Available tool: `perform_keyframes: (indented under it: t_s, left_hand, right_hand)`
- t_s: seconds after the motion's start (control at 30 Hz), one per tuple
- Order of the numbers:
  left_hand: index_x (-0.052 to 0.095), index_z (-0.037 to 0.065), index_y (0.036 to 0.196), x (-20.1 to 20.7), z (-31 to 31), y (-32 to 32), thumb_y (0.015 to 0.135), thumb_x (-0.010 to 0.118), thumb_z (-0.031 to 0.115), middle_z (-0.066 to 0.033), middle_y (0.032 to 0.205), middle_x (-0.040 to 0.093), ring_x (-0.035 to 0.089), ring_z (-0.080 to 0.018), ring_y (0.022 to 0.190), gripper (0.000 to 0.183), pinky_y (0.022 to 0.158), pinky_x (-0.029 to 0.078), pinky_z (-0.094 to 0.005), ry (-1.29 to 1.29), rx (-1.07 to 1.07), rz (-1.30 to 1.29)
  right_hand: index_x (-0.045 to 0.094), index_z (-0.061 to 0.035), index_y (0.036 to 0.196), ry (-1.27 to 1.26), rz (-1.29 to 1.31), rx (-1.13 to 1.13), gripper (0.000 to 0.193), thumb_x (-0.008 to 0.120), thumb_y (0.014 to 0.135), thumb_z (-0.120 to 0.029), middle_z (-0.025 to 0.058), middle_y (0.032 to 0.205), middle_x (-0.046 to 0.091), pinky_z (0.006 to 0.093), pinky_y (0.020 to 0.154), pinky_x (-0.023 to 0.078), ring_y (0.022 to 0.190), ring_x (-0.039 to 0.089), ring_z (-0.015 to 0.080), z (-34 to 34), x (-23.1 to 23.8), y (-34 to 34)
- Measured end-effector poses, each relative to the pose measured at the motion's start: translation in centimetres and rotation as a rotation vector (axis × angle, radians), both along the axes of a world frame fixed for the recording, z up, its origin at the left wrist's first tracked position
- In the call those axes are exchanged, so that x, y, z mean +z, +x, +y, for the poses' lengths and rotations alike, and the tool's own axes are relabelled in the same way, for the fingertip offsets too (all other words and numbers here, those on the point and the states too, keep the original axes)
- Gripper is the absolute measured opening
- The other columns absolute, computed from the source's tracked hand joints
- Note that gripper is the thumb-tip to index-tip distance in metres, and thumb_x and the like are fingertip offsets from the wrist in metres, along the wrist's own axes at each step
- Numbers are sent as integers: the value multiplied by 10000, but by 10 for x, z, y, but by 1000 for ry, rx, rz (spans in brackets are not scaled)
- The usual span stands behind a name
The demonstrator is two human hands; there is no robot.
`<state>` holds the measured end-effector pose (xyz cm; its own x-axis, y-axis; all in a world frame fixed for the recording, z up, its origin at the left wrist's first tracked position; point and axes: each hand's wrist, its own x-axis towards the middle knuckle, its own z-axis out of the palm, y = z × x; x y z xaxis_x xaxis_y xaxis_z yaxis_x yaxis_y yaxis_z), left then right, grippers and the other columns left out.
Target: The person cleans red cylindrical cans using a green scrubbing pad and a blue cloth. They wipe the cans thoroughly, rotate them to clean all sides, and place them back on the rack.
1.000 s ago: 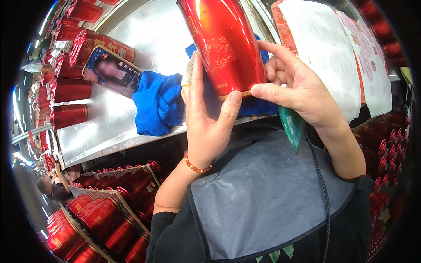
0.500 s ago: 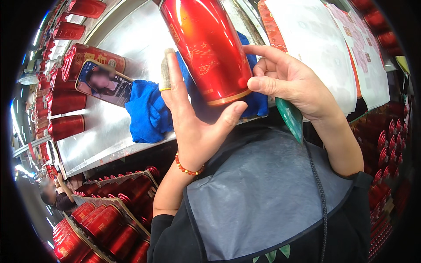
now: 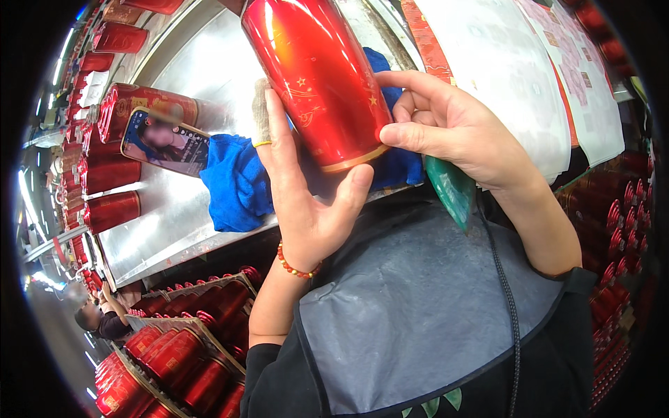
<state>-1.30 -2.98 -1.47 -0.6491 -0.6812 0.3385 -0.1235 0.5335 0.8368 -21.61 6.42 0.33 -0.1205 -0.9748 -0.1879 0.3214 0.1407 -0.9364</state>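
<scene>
With the right hand, pinched the lower right edge of the red flask, thumb at the rim, forefinger along the side, other fingers curled. Held the left hand wide open by the flask's left side, thumb apart below the rim; could not tell whether touching. Kept the flask aslant over the metal table, rim toward the body.

Had a blue cloth bunched left of the flask, and a phone farther left, up against a second flask. Had white sheets to the flask's right, crated flasks well below and left of it.

Lost the flask's top beyond the upper edge of view. Could not identify the green pointed thing below the flask's right, partly covered by the right hand. Saw a person far to the flask's lower left, small and blurred.
</scene>
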Motion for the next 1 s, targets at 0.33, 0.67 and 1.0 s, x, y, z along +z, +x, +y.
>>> perform_keyframes:
  t_s: [0.33, 0.67, 1.0]
  left_hand:
    - [152, -61, 1620, 1, 6, -7, 861, 765, 140, -290, 1616, 291, 332, -389, 1494, 997, 1209, 289, -438, -34, 91, -45]
    - [163, -60, 1618, 1, 7, -10, 861, 766, 136, -281, 1613, 301, 351, -378, 1481, 987, 1204, 296, -435, -60, 98, -44]
    - [292, -9, 1608, -39, -3, 21, 1025, 556, 169, -178, 1650, 319, 266, -319, 1529, 665, 1249, 173, -423, -26, 39, 54]
  right_hand:
    - [484, 43, 1468, 2, 47, 11, 604, 751, 950, -114, -23, 900, 534, 171, 747, 463, 828, 560, 33, 0, 1, 0]
    - [466, 47, 1475, 17, 78, 12, 662, 787, 917, -108, -24, 900, 526, 173, 738, 458, 829, 552, 32, 0, 1, 1]
    - [409, 52, 1513, 106, 170, 41, 753, 798, 873, -21, -12, 967, 503, 202, 826, 475, 905, 557, 59, 0, 9, 3]
